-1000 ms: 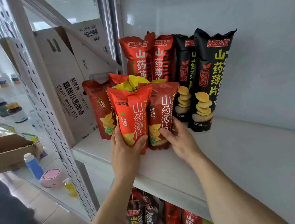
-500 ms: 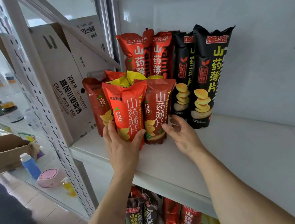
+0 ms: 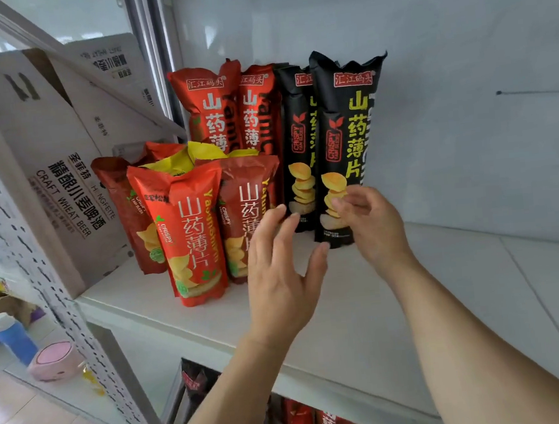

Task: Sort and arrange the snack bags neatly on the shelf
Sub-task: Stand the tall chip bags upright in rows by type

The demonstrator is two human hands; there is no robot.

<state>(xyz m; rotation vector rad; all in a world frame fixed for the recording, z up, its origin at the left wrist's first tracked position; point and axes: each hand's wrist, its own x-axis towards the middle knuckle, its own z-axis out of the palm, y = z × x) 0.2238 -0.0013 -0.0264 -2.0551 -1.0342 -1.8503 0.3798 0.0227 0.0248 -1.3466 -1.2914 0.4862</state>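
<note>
Bright, even daylight, with soft blur in places

Light came from the window at upper left, and the white wall (image 3: 461, 60) carried a pale sheen. Shadows on the shelf (image 3: 397, 303) were faint. The left hand (image 3: 282, 279) was slightly motion-blurred, and the wide lens bent straight lines near the edges.

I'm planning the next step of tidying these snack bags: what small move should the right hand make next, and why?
Probably close the right hand on the front black bag and shift it right. Its fingers hover loosely curled at that bag's lower front, gripping nothing, and bare shelf lies to the right. The left hand is open.
</note>
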